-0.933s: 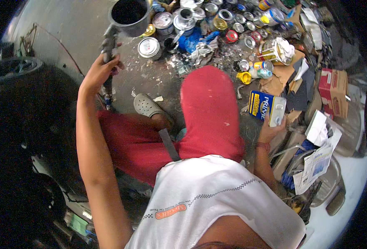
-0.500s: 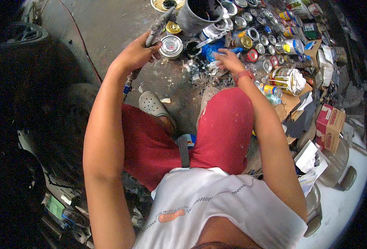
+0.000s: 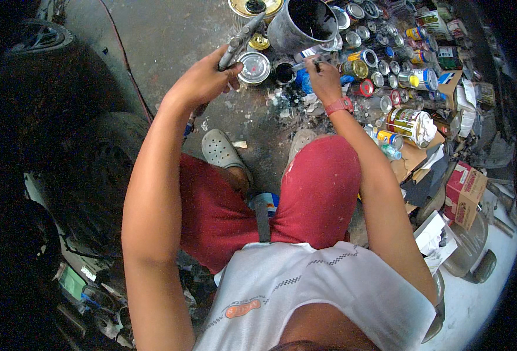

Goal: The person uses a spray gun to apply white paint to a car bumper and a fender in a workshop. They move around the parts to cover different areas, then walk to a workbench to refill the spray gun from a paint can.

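Note:
My left hand is closed around a grey, paint-stained rod-like tool, pointing up and to the right. A darker part of it runs below the hand toward a blue fitting. My right hand, with a red watch on the wrist, is closed on a pale flat stick at the small container of dark liquid. Beyond stands a large grey bucket with dark contents. A round lidded can sits between my hands, and a blue crumpled plastic piece lies under the right one.
Several paint cans crowd the floor at the right. A drip-streaked can and a red-and-brown carton stand nearer. At the left are a tyre and a thin red hose. My clogs are on the stained floor.
My right hand has moved up and closed on the pale stick, from open fingers by the blue plastic. My left hand still holds the tool. The view has shifted slightly.

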The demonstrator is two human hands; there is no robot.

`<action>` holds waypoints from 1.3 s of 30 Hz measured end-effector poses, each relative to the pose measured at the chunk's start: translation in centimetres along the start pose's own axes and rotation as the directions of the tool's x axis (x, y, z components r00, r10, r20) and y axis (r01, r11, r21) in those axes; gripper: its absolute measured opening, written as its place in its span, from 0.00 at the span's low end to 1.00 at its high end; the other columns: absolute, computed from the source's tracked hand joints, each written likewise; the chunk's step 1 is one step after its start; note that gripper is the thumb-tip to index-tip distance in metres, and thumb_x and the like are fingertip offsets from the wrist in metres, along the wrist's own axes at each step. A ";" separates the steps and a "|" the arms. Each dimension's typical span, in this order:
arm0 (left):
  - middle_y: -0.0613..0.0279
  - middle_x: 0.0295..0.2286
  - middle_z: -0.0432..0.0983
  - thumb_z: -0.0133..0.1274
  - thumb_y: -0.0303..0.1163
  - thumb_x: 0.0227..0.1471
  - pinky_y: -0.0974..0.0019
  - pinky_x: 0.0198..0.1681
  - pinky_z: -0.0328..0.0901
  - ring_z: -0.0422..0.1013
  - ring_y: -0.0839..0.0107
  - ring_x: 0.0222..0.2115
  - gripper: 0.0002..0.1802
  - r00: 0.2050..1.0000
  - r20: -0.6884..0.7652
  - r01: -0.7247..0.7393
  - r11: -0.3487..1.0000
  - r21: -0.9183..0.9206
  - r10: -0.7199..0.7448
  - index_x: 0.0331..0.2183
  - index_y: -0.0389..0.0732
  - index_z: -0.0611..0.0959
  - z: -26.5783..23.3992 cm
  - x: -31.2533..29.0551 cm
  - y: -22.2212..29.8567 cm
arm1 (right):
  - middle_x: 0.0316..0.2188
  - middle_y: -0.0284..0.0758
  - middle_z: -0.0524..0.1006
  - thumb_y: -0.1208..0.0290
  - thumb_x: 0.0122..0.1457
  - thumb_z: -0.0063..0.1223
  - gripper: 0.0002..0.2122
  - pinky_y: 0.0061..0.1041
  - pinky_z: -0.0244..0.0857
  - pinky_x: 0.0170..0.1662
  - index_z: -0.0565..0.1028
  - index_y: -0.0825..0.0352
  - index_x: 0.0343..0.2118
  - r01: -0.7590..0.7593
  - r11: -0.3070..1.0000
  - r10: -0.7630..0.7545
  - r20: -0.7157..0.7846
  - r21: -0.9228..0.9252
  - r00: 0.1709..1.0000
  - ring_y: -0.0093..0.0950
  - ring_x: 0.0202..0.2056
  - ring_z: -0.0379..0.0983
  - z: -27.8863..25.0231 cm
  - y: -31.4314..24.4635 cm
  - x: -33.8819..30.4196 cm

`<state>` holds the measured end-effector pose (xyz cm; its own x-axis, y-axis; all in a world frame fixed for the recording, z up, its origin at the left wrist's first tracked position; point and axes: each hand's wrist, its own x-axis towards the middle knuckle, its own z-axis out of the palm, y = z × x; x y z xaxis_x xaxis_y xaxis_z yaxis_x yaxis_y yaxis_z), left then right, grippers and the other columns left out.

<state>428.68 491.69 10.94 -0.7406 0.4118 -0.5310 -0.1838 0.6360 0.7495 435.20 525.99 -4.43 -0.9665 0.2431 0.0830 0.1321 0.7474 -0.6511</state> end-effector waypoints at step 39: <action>0.57 0.33 0.87 0.59 0.42 0.69 0.61 0.36 0.73 0.79 0.69 0.31 0.36 0.984 0.031 -0.171 0.984 -0.054 0.173 0.70 0.43 0.66 0.5 -0.6 -0.8 | 0.24 0.46 0.82 0.56 0.71 0.58 0.18 0.40 0.71 0.31 0.84 0.70 0.34 0.333 0.939 -0.314 -0.190 0.080 0.930 0.38 0.25 0.80 -23.2 -27.6 -0.7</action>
<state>429.60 491.22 10.45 -0.7410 0.5355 -0.4052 -0.0891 0.5197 0.8497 437.37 519.53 30.99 -0.8985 0.1090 0.4251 -0.2159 0.7336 -0.6443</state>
